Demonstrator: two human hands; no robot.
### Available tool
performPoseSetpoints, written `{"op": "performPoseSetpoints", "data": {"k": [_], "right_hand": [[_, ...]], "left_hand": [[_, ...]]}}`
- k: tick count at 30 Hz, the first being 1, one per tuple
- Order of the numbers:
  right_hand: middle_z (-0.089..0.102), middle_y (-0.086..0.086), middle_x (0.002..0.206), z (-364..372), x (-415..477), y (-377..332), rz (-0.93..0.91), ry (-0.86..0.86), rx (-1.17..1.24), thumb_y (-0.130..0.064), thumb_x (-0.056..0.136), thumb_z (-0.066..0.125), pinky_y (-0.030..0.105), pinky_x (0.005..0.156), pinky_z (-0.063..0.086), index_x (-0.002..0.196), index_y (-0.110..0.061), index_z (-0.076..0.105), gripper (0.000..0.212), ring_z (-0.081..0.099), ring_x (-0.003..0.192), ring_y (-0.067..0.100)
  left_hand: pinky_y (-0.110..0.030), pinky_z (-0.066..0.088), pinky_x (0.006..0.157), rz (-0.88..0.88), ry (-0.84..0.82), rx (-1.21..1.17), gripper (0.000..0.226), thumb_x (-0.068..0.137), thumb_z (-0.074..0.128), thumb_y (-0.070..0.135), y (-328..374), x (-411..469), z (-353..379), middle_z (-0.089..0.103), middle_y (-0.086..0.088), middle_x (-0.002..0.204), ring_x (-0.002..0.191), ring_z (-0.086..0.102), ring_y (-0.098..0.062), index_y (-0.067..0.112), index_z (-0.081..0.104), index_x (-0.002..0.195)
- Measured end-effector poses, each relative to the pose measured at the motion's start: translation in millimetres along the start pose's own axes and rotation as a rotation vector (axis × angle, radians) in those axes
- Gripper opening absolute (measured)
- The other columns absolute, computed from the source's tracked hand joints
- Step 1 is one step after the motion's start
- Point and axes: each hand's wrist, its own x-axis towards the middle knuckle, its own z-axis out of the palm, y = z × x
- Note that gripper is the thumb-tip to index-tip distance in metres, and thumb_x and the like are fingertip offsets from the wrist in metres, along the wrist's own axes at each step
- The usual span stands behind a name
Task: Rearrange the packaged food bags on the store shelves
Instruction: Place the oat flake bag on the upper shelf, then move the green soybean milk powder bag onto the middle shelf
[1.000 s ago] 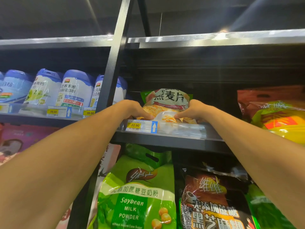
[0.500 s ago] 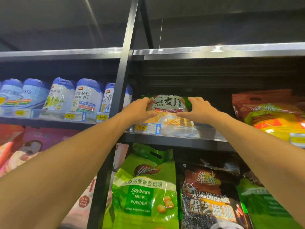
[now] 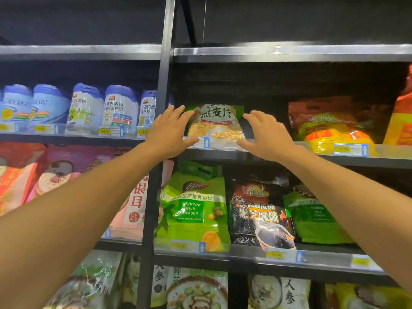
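A green and white oatmeal bag (image 3: 215,122) stands upright on the upper shelf (image 3: 267,156), just right of the black upright post (image 3: 165,85). My left hand (image 3: 169,132) is beside the bag's left edge with its fingers spread and straight. My right hand (image 3: 267,134) is beside the bag's right edge, also spread. Neither hand grips the bag; whether the fingertips touch it is unclear.
Blue-lidded milk powder cans (image 3: 120,108) fill the shelf to the left. Orange and yellow bags (image 3: 334,126) sit at the right. On the shelf below stand a green soybean milk powder bag (image 3: 194,208), a black sesame bag (image 3: 258,212) and another green bag (image 3: 312,217). Dark free space lies behind the oatmeal bag.
Both hands let go of the oatmeal bag and opened, drawing back to its sides. The bag now stands upright on the shelf. The view has dropped, showing more lower shelves.
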Motion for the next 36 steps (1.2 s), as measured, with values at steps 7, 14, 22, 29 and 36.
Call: {"op": "performPoseSetpoints", "data": {"k": [7,14,22,29,36], "right_hand": [[0.039,0.002,0.161,-23.2,-64.2,-27.1,-0.02,-0.044,0.001,-0.059,0.09,0.065,0.052,0.113,0.04,0.155,-0.025,0.037,0.078,0.039,0.145,0.029],[0.039,0.003,0.161,-21.0,-122.5,-49.9,0.003,-0.162,0.044,-0.062,0.089,0.063,0.052,0.112,0.042,0.156,-0.023,0.036,0.082,0.041,0.144,0.03],[0.032,0.001,0.166,12.1,-168.6,-61.2,0.066,-0.297,0.132,-0.063,0.09,0.061,0.053,0.114,0.041,0.159,-0.025,0.029,0.085,0.036,0.149,0.027],[0.032,0.002,0.165,53.4,-162.5,-62.6,0.125,-0.339,0.338,-0.059,0.09,0.065,0.05,0.115,0.041,0.16,-0.022,0.028,0.087,0.035,0.149,0.027],[0.045,0.012,0.155,96.7,-133.7,-61.1,0.239,-0.378,0.593,-0.045,0.09,0.074,0.044,0.111,0.043,0.159,-0.016,0.029,0.088,0.046,0.14,0.03]], "left_hand": [[-0.054,0.022,0.127,0.009,-0.054,-0.024,0.086,0.095,0.06,0.062,6.5,-76.8,-24.6,0.024,-0.008,0.171,0.159,0.015,-0.034,0.024,0.025,0.163],[-0.053,0.025,0.126,-0.054,-0.212,-0.141,0.088,0.096,0.063,0.057,6.6,-139.9,-35.3,0.018,-0.008,0.173,0.159,0.014,-0.032,0.021,0.021,0.164],[-0.048,0.034,0.121,-0.145,-0.31,-0.282,0.089,0.094,0.067,0.054,12.6,-177.0,-15.4,0.026,-0.008,0.169,0.154,0.03,-0.031,0.019,0.022,0.164],[-0.041,0.054,0.09,-0.408,-0.387,-0.485,0.072,0.085,0.068,0.064,20.3,-192.1,37.1,0.063,0.0,0.124,0.111,0.063,-0.023,0.019,0.049,0.138],[-0.044,0.049,0.108,-0.578,-0.388,-0.707,0.077,0.081,0.079,0.048,31.0,-190.6,89.5,0.058,0.003,0.136,0.123,0.058,-0.018,0.018,0.046,0.144]]}}
